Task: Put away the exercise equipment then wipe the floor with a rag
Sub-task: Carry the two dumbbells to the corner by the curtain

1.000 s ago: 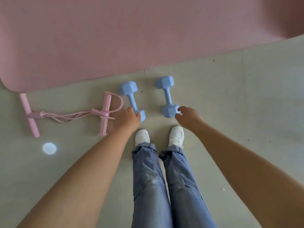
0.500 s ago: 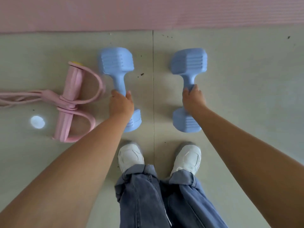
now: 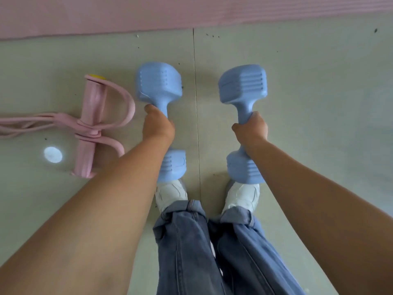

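Two light blue dumbbells are in my hands above the grey floor. My left hand grips the bar of the left dumbbell, whose near head shows below my wrist. My right hand grips the bar of the right dumbbell. Both dumbbells point away from me, side by side, over my white shoes. A pink pedal resistance band lies on the floor left of my left hand, its cords running off the left edge. The pink exercise mat spans the top of the view.
My legs in blue jeans and white shoes stand directly under the dumbbells. A bright light spot lies on the floor near the band. Small dark specks dot the floor near the mat edge.
Both hands went from reaching to the dumbbell bars to gripping them. The dumbbells have risen off the floor toward the camera and now overlap my shoes.
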`<state>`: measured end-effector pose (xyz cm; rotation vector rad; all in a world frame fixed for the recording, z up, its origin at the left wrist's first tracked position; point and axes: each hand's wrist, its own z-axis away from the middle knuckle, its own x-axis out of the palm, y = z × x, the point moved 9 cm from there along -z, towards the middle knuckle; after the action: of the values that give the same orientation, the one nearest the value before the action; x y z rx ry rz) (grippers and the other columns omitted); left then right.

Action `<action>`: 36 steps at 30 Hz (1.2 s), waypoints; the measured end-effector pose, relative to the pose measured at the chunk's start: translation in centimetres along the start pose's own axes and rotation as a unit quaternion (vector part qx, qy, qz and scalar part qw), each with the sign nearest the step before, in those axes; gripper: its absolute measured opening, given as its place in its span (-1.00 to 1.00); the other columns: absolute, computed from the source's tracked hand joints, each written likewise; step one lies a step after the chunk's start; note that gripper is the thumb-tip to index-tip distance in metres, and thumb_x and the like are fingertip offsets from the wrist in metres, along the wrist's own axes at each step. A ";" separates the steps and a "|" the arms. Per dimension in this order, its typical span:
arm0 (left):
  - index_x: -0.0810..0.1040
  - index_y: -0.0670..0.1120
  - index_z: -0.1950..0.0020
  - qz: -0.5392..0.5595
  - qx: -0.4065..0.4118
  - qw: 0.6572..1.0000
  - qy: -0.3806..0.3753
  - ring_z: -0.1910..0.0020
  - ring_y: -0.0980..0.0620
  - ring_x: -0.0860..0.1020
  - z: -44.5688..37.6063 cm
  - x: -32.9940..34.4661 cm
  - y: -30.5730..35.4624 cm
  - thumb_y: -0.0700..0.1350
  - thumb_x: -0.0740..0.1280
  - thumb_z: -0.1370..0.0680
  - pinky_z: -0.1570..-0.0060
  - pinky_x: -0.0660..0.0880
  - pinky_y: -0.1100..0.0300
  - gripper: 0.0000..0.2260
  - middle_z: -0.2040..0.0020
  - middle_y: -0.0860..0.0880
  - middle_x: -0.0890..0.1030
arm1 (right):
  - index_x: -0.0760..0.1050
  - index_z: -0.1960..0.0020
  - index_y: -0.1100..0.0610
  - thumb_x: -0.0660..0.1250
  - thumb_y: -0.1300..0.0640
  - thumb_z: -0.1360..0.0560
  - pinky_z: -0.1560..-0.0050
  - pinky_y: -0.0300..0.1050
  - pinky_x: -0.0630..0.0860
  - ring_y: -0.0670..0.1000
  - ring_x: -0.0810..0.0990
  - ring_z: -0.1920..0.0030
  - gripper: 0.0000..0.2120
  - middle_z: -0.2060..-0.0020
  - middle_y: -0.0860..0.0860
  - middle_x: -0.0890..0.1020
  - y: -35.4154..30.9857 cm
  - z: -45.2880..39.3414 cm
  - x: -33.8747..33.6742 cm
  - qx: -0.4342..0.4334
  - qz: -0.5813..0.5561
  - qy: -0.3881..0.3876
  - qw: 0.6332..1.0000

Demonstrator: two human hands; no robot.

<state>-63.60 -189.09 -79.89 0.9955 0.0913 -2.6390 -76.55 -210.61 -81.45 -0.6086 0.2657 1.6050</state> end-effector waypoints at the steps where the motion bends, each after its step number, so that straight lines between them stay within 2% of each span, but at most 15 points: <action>1: 0.18 -0.28 -0.38 -0.010 0.005 1.000 -0.018 -0.26 -0.24 0.47 1.5 0.1 0.2 -0.21 0.20 -0.59 -0.16 0.39 0.01 -0.60 -0.30 -0.27 0.45 | 0.25 0.01 0.15 0.22 0.26 -0.48 0.50 -0.24 0.21 -0.09 0.32 0.45 -0.84 0.39 -0.04 0.34 0.6 1.3 -0.3 0.002 0.002 -0.010 1.000; 6: 0.21 -0.27 -0.32 -0.060 0.040 0.994 -0.083 -0.21 -0.25 0.50 11.4 -1.1 1.3 -0.21 0.20 -0.59 -0.07 0.41 0.00 -0.66 -0.25 -0.28 0.48 | 0.27 0.05 0.18 0.23 0.28 -0.47 0.47 -0.23 0.25 0.01 0.37 0.37 -0.86 0.39 -0.03 0.34 3.8 9.4 -3.4 0.023 -0.010 -0.046 0.999; 9: 0.21 -0.27 -0.31 -0.110 0.079 0.985 -0.112 -0.19 -0.26 0.49 18.6 -3.3 2.4 -0.17 0.19 -0.61 -0.03 0.41 0.00 -0.67 -0.25 -0.27 0.48 | 0.28 0.05 0.18 0.25 0.23 -0.49 0.47 -0.22 0.26 -0.04 0.36 0.42 -0.86 0.37 -0.01 0.38 5.7 15.2 -6.9 0.038 -0.041 -0.059 0.997; 15: 0.21 -0.26 -0.31 -0.218 0.139 0.959 -0.120 -0.20 -0.25 0.50 30.9 -8.3 4.6 -0.09 0.23 -0.61 -0.07 0.44 -0.02 -0.62 -0.26 -0.25 0.48 | 0.26 0.04 0.18 0.27 0.04 -0.53 0.48 -0.22 0.19 -0.10 0.33 0.42 -0.75 0.37 -0.02 0.38 8.9 26.3 -14.7 0.047 -0.108 -0.055 0.991; 19: 0.22 -0.27 -0.30 -0.279 0.186 0.935 -0.115 -0.21 -0.25 0.50 38.3 -10.5 7.0 -0.09 0.22 -0.61 -0.07 0.43 -0.03 -0.62 -0.25 -0.26 0.50 | 0.27 0.05 0.19 0.26 0.01 -0.54 0.46 -0.21 0.23 0.06 0.43 0.32 -0.74 0.39 -0.03 0.38 12.0 32.9 -19.9 0.065 -0.158 -0.031 0.985; 21: 0.23 -0.27 -0.29 -0.295 0.206 0.926 -0.113 -0.20 -0.25 0.51 41.7 -11.1 8.4 -0.08 0.23 -0.60 -0.06 0.43 -0.02 -0.62 -0.24 -0.25 0.51 | 0.28 0.06 0.19 0.25 0.00 -0.54 0.38 -0.15 0.32 0.10 0.47 0.22 -0.73 0.36 0.01 0.43 13.7 35.8 -22.2 0.071 -0.195 -0.018 0.978; 24: 0.26 -0.27 -0.26 -0.308 0.236 0.915 -0.110 -0.17 -0.23 0.52 46.6 -11.6 10.6 -0.04 0.24 -0.60 0.03 0.41 0.03 -0.62 -0.21 -0.25 0.53 | 0.30 0.07 0.19 0.24 -0.05 -0.53 0.23 -0.15 0.37 0.11 0.50 0.22 -0.70 0.35 0.00 0.43 17.2 39.9 -25.1 0.095 -0.256 0.003 0.962; 26: 0.27 -0.28 -0.26 -0.332 0.262 0.900 -0.106 -0.15 -0.23 0.53 49.7 -11.6 12.4 -0.02 0.22 -0.61 0.07 0.40 0.06 -0.62 -0.19 -0.25 0.54 | 0.30 0.18 0.16 0.23 -0.06 -0.54 0.32 -0.13 0.34 0.09 0.48 0.27 -0.70 0.36 0.00 0.42 19.8 42.4 -26.6 0.110 -0.290 0.013 0.951; 28: 0.27 -0.29 -0.27 -0.357 0.282 0.885 -0.100 -0.17 -0.23 0.52 52.7 -11.1 14.2 -0.03 0.21 -0.61 0.02 0.43 0.05 -0.61 -0.21 -0.25 0.53 | 0.25 0.29 0.11 0.22 -0.04 -0.55 0.40 -0.17 0.30 0.04 0.43 0.40 -0.66 0.40 0.00 0.40 22.7 44.4 -28.0 0.127 -0.325 0.022 0.937; 30: 0.27 -0.30 -0.29 -0.377 0.297 0.872 -0.097 -0.19 -0.22 0.51 55.8 -10.3 16.2 -0.03 0.21 -0.61 -0.04 0.43 0.04 -0.60 -0.23 -0.25 0.52 | 0.27 0.27 0.14 0.21 -0.02 -0.56 0.43 -0.20 0.31 0.01 0.42 0.45 -0.68 0.42 0.01 0.40 25.8 46.2 -29.5 0.149 -0.350 0.021 0.925; 33: 0.25 -0.30 -0.32 -0.405 0.310 0.856 -0.084 -0.23 -0.21 0.49 60.1 -7.5 20.5 -0.04 0.21 -0.61 -0.08 0.43 0.05 -0.58 -0.27 -0.24 0.49 | 0.35 0.13 0.23 0.21 -0.02 -0.56 0.39 -0.15 0.37 0.12 0.51 0.37 -0.70 0.40 0.07 0.47 30.9 47.0 -32.9 0.166 -0.393 0.026 0.904; 36: 0.22 -0.29 -0.37 -0.423 0.326 0.841 -0.082 -0.27 -0.22 0.47 66.1 -2.4 25.8 -0.04 0.22 -0.61 -0.14 0.42 0.04 -0.55 -0.31 -0.24 0.46 | 0.35 0.14 0.23 0.21 -0.03 -0.56 0.42 -0.18 0.35 0.05 0.45 0.46 -0.69 0.41 0.07 0.44 37.6 46.6 -37.8 0.181 -0.442 0.040 0.878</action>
<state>-95.57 -224.10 -27.06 1.0706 -0.5867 -3.6986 -122.85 -224.13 -29.61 -0.4050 0.2834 0.6192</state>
